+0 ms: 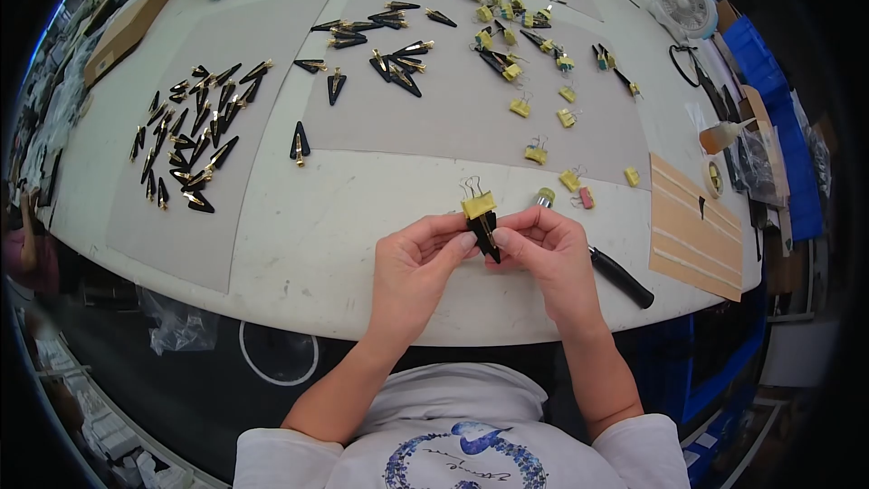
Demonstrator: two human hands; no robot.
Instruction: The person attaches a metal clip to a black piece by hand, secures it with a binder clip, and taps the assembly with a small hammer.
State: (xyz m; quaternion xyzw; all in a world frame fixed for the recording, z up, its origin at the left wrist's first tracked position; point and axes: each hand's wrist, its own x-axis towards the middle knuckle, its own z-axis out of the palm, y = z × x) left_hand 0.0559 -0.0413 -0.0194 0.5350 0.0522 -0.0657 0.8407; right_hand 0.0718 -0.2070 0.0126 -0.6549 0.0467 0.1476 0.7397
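Between my hands, above the table's front edge, is a black hair clip (482, 237) with a gold metal part, its narrow end toward me. A yellow binder clip (479, 206) is clamped across its wide end, wire handles pointing away. My left hand (418, 263) pinches the hair clip's left side with thumb and fingers. On the other side, my right hand (549, 258) pinches it near the narrow end. A tool with a black handle (623, 279) lies beside and partly behind my right hand; its yellowish end (545, 196) shows past the fingers.
Many black hair clips (201, 127) lie on a grey sheet (272, 63) at left. More, some with yellow binder clips (511, 72), lie across the middle sheet (407, 136). A pink binder clip (586, 198), cardboard (692, 235), tape roll (713, 177) and fan (684, 4) are at right.
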